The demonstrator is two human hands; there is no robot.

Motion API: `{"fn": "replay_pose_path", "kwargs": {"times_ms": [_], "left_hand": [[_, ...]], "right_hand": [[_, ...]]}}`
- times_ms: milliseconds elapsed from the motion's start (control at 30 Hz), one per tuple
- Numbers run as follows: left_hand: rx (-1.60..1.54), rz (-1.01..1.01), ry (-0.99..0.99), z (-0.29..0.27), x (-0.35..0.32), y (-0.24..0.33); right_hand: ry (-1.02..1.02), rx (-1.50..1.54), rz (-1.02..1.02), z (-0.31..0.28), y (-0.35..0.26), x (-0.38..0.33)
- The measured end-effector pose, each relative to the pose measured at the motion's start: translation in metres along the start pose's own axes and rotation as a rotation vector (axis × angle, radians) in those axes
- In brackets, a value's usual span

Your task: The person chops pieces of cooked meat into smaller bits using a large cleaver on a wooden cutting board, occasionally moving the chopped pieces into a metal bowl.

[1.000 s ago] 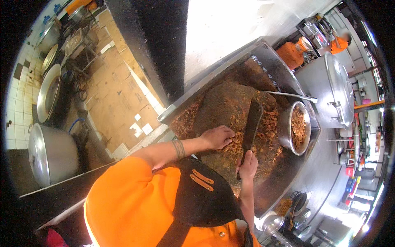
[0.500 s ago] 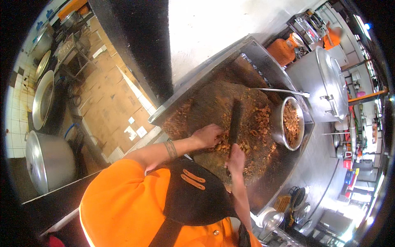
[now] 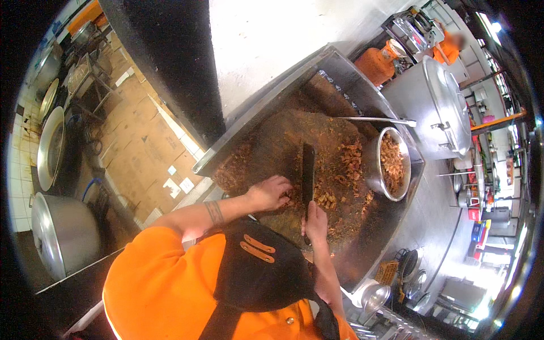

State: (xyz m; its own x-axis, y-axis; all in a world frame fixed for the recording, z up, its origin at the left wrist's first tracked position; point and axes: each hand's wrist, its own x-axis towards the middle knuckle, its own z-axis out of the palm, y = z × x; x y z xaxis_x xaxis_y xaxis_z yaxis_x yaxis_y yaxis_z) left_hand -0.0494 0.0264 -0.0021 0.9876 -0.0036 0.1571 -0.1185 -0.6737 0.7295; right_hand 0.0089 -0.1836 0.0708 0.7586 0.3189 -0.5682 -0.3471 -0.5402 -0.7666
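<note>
Chopping block (image 3: 283, 131): right hand (image 3: 316, 222) closed around cleaver (image 3: 307, 173); left hand (image 3: 269, 193) half-curled, grip unclear, near meat (image 3: 326, 200). Step judged: chopping; next stroke needs fingertips clear.

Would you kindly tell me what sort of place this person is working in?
It looks like a commercial kitchen: the right hand holds a cleaver among chopped food, a big lidded metal pot stands beyond, and an orange gas cylinder is near it.

A black wall section (image 3: 175, 68) separates the white wall (image 3: 266, 45) from cardboard-covered floor (image 3: 136, 144).
</note>
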Motion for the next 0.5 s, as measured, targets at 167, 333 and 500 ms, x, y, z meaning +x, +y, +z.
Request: {"fn": "replay_pose_path", "kwargs": {"times_ms": [167,333,500], "left_hand": [[-0.077,-0.035,-0.070,0.012,0.010,-0.005],[-0.038,-0.105,-0.145,0.011,0.023,0.009],[-0.053,-0.137,-0.126,-0.001,0.024,0.015]], "right_hand": [[0.083,0.102,-0.158,-0.006,-0.006,-0.026],[0.015,-0.016,-0.053,-0.001,0.021,0.002],[0.073,0.134,-0.109,-0.005,-0.005,-0.020]]}}
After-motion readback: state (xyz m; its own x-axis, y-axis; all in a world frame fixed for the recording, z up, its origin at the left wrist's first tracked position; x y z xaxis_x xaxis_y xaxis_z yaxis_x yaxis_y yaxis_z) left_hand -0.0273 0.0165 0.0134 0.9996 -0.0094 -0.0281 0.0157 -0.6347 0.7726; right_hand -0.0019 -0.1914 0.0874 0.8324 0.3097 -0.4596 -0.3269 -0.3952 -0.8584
